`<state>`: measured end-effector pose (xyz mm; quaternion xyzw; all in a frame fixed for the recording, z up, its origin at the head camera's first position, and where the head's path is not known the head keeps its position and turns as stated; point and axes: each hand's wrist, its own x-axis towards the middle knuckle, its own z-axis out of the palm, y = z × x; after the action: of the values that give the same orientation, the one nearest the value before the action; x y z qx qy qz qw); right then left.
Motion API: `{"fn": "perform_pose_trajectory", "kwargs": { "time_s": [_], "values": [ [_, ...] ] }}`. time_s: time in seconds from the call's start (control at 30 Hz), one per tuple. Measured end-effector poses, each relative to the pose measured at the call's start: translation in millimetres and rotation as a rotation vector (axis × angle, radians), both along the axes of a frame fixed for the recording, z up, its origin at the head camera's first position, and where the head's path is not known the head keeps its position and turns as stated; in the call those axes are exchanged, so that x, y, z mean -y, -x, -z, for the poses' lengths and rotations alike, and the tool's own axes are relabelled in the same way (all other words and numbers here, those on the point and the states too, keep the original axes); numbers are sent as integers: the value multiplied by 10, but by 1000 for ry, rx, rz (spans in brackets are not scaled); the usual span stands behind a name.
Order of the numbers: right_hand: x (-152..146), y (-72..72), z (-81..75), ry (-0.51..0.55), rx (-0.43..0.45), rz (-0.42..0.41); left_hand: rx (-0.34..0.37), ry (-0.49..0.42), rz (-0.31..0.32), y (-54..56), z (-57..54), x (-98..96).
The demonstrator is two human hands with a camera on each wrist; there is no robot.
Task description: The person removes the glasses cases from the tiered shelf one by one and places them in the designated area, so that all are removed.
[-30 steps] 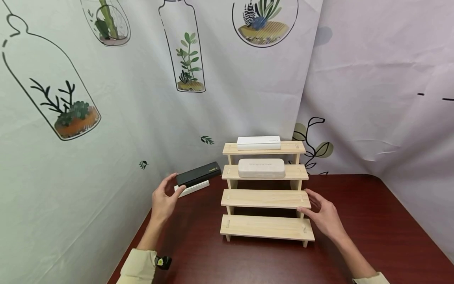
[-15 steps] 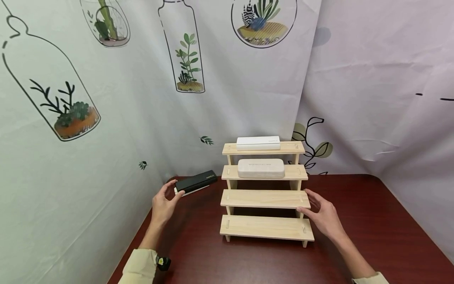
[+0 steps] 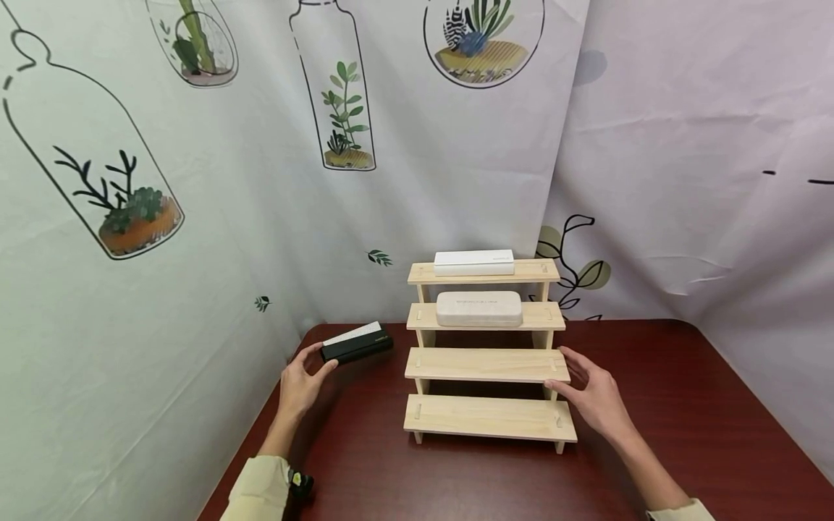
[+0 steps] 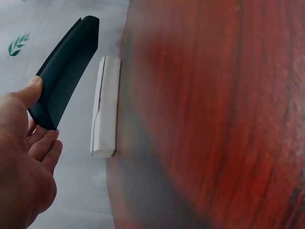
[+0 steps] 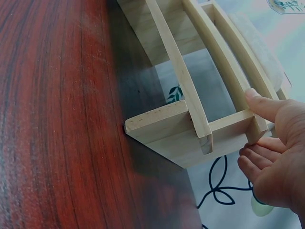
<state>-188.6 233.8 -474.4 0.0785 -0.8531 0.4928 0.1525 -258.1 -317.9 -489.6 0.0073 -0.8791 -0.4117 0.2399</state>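
A slim black glasses case [image 3: 357, 349] with small gold lettering is pinched at its near-left end by my left hand [image 3: 300, 385]. In the left wrist view, thumb and fingers hold opposite sides of that case [image 4: 69, 71], which is raised and tilted. Behind it on the table lies a white case [image 3: 352, 332], partly hidden by the black one in the head view. My right hand [image 3: 596, 398] grips the right end of the second-lowest board of a four-step wooden display stand [image 3: 485, 364]. In the right wrist view, the thumb presses on the board's edge with fingers underneath.
On the stand's top step lies a white case [image 3: 474, 263]. A beige rounded glasses case [image 3: 479, 309] sits one step lower. The dark red table [image 3: 365, 463] meets a printed fabric backdrop [image 3: 417, 181] at the back and sides.
The black glasses case has come down and slightly nearer in my left hand, uncovering the white case behind it. My right hand keeps its grip on the stand.
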Motion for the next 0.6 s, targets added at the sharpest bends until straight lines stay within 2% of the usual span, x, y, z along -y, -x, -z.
{"fn": "perform_pose_trajectory", "kwargs": {
  "time_s": [0.33,0.6],
  "values": [
    [-8,13,38,5,-2,-9,60,38,-1,35,161,97],
    [-14,25,29,16,-5,-7,141,55,8,66,191,111]
  ]
}}
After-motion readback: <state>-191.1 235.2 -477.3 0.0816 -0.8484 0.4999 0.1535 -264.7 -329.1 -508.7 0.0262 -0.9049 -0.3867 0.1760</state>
